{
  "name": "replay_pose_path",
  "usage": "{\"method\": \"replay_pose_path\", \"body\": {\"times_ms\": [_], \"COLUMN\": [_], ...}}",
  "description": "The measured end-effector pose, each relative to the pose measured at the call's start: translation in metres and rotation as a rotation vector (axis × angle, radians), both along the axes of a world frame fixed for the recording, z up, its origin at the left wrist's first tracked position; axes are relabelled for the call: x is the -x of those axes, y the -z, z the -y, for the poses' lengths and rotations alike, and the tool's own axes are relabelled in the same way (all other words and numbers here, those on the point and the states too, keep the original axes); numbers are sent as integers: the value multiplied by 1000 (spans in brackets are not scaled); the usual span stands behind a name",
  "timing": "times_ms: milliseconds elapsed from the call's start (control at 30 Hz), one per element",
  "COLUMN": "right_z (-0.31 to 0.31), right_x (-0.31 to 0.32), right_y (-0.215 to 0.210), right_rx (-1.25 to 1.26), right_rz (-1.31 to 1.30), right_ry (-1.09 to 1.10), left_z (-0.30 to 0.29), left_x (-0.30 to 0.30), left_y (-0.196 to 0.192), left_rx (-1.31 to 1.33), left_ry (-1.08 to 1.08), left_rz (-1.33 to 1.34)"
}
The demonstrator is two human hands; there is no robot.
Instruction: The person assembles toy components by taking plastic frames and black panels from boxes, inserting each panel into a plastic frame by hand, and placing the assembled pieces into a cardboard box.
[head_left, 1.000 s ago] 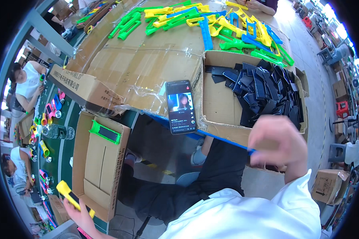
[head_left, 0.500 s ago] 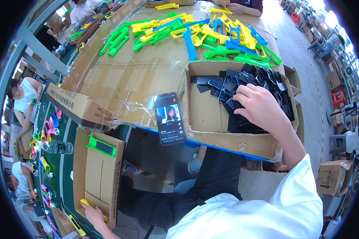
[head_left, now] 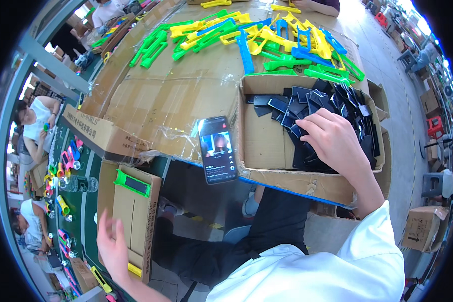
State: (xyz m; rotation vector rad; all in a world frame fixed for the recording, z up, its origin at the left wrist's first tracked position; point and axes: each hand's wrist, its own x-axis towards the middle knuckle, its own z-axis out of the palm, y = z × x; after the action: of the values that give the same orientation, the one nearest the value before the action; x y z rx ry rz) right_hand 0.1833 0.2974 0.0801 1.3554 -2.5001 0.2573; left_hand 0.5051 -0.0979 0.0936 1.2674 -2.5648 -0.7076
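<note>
My right hand (head_left: pixel 337 143) is over the right cardboard box (head_left: pixel 267 148), fingers bent together at the edge of a heap of thin black rectangular panels (head_left: pixel 312 108). Whether a panel is between its fingertips is hidden. My left hand (head_left: pixel 113 249) is raised at the near end of the long cardboard box (head_left: pixel 153 231) on the left, its fingers apart and nothing in them. Inside that box lie a green plastic casing (head_left: pixel 132 182) with a black panel set in it, at the far end, and a yellow plastic casing (head_left: pixel 135 269), partly seen, beside my left hand.
Yellow, green and blue casings (head_left: pixel 282 40) lie piled across the far side of the cardboard-covered table (head_left: pixel 161 100). A smartphone (head_left: pixel 217 151) leans at the table's near edge. To the left, a green work surface (head_left: pixel 88 211) carries a plastic bottle (head_left: pixel 79 183). Other people sit left and far.
My left hand has let go of the yellow casing in the left box and lifted away, fingers opening. My right hand stays at the black panels, nearly unmoved. The view has shifted slightly.
</note>
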Motion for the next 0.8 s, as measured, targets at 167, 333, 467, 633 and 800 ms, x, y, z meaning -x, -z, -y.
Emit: {"method": "replay_pose_path", "body": {"times_ms": [167,333,467,633,800], "right_z": [-1,6,2,-9,-4], "right_x": [-6,-7,-25,-24,-27], "right_y": [13,12,6,13,16], "right_rx": [128,484,826,1038,979], "right_rz": [-176,-211,446,895,998], "right_ry": [64,48,104,-117,-101], "left_z": [-52,-57,-81,-114,-88], "left_x": [175,367,471,493,473], "left_y": [-17,33,81,79,62], "left_rx": [-332,-247,-117,-217,-233], "left_ry": [533,737,654,718,614], "left_rz": [-357,-230,-160,-71,-200]}}
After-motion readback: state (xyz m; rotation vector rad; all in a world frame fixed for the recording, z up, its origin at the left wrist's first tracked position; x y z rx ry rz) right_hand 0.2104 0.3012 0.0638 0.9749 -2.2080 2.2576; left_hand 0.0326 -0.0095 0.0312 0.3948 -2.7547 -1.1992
